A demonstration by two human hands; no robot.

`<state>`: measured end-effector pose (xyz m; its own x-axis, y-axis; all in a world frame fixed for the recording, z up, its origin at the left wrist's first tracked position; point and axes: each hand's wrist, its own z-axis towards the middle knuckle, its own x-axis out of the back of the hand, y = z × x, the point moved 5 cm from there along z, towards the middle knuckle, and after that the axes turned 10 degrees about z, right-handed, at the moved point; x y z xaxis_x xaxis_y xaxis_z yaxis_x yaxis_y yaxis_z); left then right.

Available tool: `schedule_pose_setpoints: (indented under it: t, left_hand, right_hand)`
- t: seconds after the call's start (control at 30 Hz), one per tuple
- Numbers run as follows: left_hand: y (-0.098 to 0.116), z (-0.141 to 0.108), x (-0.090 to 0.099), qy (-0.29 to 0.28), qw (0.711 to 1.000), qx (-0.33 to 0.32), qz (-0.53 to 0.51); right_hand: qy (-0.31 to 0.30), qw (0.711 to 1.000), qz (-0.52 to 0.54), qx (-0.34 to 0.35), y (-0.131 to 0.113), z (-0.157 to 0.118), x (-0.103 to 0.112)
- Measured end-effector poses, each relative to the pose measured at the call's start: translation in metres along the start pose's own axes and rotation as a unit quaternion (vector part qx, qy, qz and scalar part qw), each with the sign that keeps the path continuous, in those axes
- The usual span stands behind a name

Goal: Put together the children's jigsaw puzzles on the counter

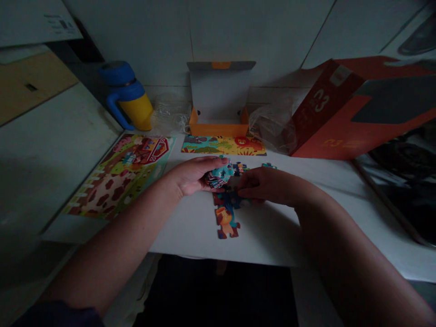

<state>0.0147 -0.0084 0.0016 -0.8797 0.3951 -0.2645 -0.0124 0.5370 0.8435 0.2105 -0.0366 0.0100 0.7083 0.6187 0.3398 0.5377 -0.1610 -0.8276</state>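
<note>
A stack of jigsaw puzzle pieces (220, 176) rests in my left hand (195, 173), the thumb pressed over the turquoise top piece. My right hand (264, 185) is bent over the table just beside it, fingers curled together at the dark puzzle pieces; whether a piece is between the fingertips is hidden. Below both hands lie joined puzzle pieces (227, 222), the lowest showing an orange animal. Another puzzle piece (241, 168) lies behind the hands, and a turquoise piece (269, 165) shows past my right wrist.
A farm picture sheet (119, 177) lies at the left, a jungle-animal strip (223, 145) behind the pieces. Farther back stand an open orange box (218, 129), a blue-yellow jug (131, 97) and clear plastic bags (274, 125). A large red box (354, 109) stands at the right.
</note>
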Motion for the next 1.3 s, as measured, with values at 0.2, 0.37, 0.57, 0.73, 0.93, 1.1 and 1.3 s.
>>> schedule_pose_setpoints:
  t: [0.2,0.37,0.57,0.73,0.93,1.1,1.3]
  left_hand:
    - [0.000,-0.001,0.000,0.002,1.000,0.000,0.008]
    - [0.000,-0.002,-0.001,0.006,1.000,-0.001,0.014]
    - [0.001,-0.003,-0.001,0.013,1.000,-0.002,0.019]
    - [0.001,-0.002,-0.001,0.020,1.000,0.004,0.013]
    - [0.002,0.000,0.001,0.031,0.999,-0.020,0.002]
    - [0.002,0.005,0.003,0.033,0.998,-0.050,-0.006]
    - [0.006,0.009,0.008,0.059,0.994,-0.095,-0.006]
  right_hand:
    - [0.006,0.999,-0.043,-0.018,0.003,0.000,-0.005]
    - [0.036,0.992,-0.120,-0.008,0.002,-0.003,-0.003]
    - [0.067,0.978,-0.196,0.014,-0.011,-0.006,-0.005]
    - [0.064,0.972,-0.225,-0.004,-0.018,-0.007,-0.009]
    - [0.054,0.975,-0.213,-0.031,-0.020,-0.005,-0.018]
    - [0.111,0.954,-0.278,0.024,-0.022,0.002,-0.025]
    - [0.187,0.953,-0.231,0.067,-0.024,-0.003,-0.012]
